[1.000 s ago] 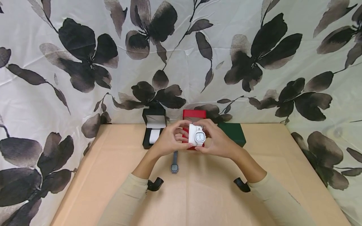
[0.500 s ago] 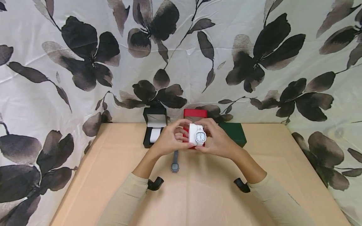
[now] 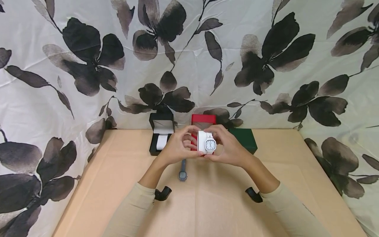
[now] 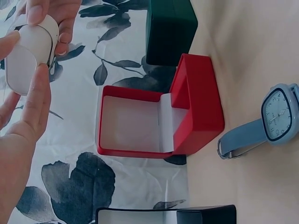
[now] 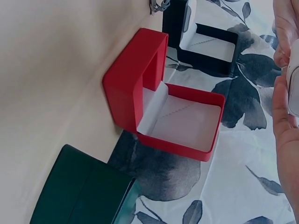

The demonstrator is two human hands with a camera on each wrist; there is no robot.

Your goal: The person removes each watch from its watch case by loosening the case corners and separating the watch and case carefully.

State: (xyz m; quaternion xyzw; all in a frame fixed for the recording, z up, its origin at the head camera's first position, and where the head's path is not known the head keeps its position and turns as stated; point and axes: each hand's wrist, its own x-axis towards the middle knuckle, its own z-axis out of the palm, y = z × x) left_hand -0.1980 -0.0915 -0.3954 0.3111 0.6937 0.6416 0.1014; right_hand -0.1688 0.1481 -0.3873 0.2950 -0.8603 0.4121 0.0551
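In the head view both hands hold a white watch cushion [image 3: 201,141] with a white wristwatch [image 3: 210,144] round it, raised in front of the red box [image 3: 203,118]. My left hand [image 3: 174,146] grips the cushion's left end between thumb and fingers. On the watch's side, my right hand [image 3: 232,148] pinches with thumb and fingers. The watch face points toward the head camera. In the left wrist view, fingers of both hands surround the white cushion [image 4: 30,51]. Only part of the cushion [image 5: 294,77] shows at the right edge of the right wrist view.
The red box [image 4: 205,102] stands with its lid raised. Left of it is an open black box [image 3: 155,144] with a white cushion [image 3: 162,142] inside. A green box [image 3: 243,141] stands at the right. A blue-grey wristwatch [image 3: 183,175] lies on the table [image 3: 195,204].
The white watch and cushion have turned very slightly, the watch face shifting a little right and down. Both hands keep nearly the same place and grip.
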